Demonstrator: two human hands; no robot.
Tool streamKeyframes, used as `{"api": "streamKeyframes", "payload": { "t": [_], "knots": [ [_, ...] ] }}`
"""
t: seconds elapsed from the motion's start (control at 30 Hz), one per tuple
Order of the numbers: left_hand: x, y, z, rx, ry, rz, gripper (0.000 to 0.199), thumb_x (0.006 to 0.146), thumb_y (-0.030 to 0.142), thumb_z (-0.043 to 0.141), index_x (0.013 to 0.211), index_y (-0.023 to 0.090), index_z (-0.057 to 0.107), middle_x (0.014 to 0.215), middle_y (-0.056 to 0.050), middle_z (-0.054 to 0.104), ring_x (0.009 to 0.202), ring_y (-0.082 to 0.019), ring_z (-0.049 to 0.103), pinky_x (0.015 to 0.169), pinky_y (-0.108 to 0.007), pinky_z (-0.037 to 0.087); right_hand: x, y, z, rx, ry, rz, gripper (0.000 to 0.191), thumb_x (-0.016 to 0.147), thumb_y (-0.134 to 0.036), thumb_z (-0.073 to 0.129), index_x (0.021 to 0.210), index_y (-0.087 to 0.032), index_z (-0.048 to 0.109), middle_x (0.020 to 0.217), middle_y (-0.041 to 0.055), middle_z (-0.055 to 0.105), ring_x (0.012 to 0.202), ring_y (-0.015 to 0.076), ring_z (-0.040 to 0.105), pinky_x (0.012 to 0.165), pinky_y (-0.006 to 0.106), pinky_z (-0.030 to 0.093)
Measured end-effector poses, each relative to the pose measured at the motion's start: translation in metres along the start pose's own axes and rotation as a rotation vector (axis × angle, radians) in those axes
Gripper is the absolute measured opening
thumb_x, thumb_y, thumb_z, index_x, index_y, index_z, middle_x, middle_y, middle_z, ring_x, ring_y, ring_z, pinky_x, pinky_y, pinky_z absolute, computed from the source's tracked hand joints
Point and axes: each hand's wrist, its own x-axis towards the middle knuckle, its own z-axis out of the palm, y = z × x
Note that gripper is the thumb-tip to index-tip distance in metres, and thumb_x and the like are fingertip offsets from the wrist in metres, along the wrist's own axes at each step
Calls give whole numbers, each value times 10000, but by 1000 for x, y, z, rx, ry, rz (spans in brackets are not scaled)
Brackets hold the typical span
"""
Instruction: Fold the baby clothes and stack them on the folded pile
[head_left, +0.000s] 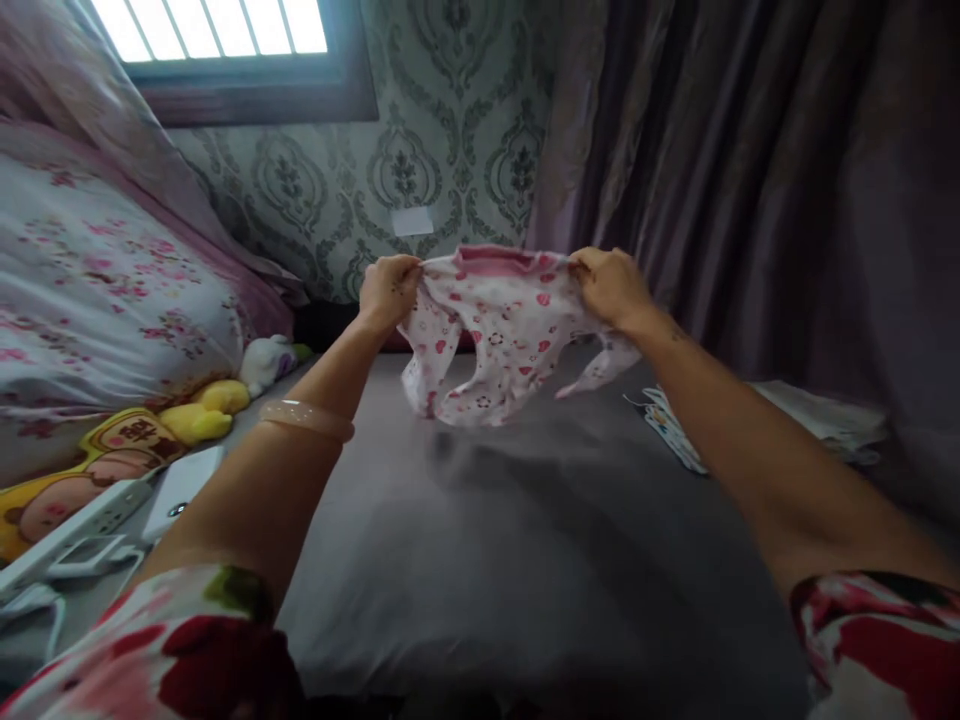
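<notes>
A small white long-sleeved shirt (502, 330) with pink and red prints and a pink neckband hangs stretched between my two hands, held up above the grey bed sheet. My left hand (388, 290) pinches one shoulder of it, fingers closed. At the opposite shoulder, my right hand (611, 285) is closed on the cloth too. Both sleeves dangle below my hands, and the lower hem swings a little over the sheet. A pale bangle (307, 420) circles my left forearm.
The grey sheet (480, 570) spreads beneath. On the left lie plush toys (214, 400), a white box (184, 490) and a power strip (75, 530) with cables. Folded cloth (671, 430) lies on the right, near dark curtains (750, 180). A patterned wall (442, 130) stands behind.
</notes>
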Motion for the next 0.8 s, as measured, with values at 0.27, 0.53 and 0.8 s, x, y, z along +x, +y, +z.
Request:
{"api": "streamKeyframes", "payload": {
  "t": [0.27, 0.53, 0.8],
  "knots": [
    [-9, 6, 19, 15, 57, -208, 265, 852, 265, 454, 1011, 191, 653, 990, -75, 686, 977, -231, 603, 897, -367, 462, 1, 13, 28, 178, 5, 133, 216, 923, -318, 507, 970, -194, 678, 932, 89, 708, 910, 250, 644, 809, 409, 494],
    [-21, 16, 33, -72, 184, -363, 293, 858, 135, 413, 1072, 199, 604, 1063, -111, 626, 1070, -271, 576, 945, -449, 450, -9, -7, 43, 193, 133, 133, 292, 985, -255, 335, 1058, -199, 612, 1032, 100, 662, 980, 237, 607, 840, 395, 473],
    [-56, 44, -5, 99, 442, -200, 282, 967, 196, 334, 1133, 186, 561, 1182, -130, 533, 1213, -294, 472, 1043, -502, 352, -47, -26, 2, -117, 248, 32, 398, 1032, -332, 246, 1248, -209, 556, 1146, 101, 603, 953, 217, 601, 699, 312, 470]
  ]
}}
